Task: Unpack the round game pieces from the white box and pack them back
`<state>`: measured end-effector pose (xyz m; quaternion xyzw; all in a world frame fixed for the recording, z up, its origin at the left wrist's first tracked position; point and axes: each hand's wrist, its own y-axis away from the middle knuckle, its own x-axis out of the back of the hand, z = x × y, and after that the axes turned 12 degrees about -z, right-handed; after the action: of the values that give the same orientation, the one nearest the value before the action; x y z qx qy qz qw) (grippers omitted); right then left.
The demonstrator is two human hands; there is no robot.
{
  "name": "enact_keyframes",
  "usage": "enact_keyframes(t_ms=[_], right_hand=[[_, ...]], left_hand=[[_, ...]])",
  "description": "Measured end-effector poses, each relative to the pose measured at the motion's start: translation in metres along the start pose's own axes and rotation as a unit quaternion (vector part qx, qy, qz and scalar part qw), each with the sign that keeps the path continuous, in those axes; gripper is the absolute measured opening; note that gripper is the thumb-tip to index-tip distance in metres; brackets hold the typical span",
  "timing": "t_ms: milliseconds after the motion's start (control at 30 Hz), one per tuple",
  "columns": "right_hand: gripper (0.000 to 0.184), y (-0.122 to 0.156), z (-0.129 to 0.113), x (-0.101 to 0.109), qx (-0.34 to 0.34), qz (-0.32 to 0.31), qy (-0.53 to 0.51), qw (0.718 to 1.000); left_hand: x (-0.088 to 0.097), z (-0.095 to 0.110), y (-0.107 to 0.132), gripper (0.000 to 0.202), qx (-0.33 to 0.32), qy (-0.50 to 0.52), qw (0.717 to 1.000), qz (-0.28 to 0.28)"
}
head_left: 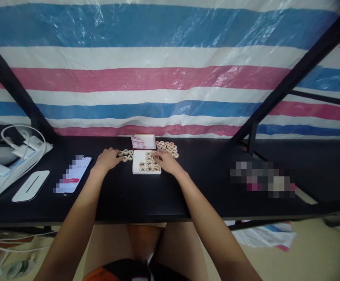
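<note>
A shallow white box (pixel 137 168) lies on the black table (pixel 193 183) and holds several round wooden chess pieces (pixel 149 166) with dark characters. My right hand (pixel 166 161) rests over the box's right side, its fingers pinched on a piece at the top of the box. My left hand (pixel 108 159) lies left of the box, fingertips touching a small loose group of pieces (pixel 126 155). Another cluster of pieces with red characters (pixel 167 148) sits behind the box on the right. The box lid (pixel 143 141) with red print stands behind.
A phone (pixel 73 173) lies left of my left hand. Further left are a white flat device (pixel 31 185), a power strip (pixel 8 171) and white cables. A striped tarp hangs behind the table. Black frame bars slant at both sides.
</note>
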<state>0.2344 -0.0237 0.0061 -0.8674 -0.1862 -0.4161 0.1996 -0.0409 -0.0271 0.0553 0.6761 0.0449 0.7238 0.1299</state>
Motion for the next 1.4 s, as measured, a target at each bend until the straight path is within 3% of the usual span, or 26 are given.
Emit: enact_keyframes(t_ms=[200, 433, 733, 1400], right_hand=[[0.017, 0.000, 0.001, -0.001, 0.003, 0.001, -0.006, 1.000], [0.017, 0.000, 0.001, -0.001, 0.002, 0.004, 0.004, 1.000], [0.018, 0.000, 0.000, 0.000, 0.000, 0.002, 0.009, 1.000], [0.017, 0.000, 0.002, -0.001, 0.002, 0.002, 0.007, 1.000]], left_hand=[[-0.001, 0.000, 0.000, 0.041, 0.005, 0.007, 1.000, 0.006], [-0.006, -0.005, -0.009, 0.037, -0.053, 0.028, 0.998, 0.025], [-0.012, -0.010, -0.014, 0.039, -0.078, 0.035, 0.996, 0.018], [-0.012, -0.005, -0.012, 0.037, -0.056, 0.012, 0.998, 0.019]])
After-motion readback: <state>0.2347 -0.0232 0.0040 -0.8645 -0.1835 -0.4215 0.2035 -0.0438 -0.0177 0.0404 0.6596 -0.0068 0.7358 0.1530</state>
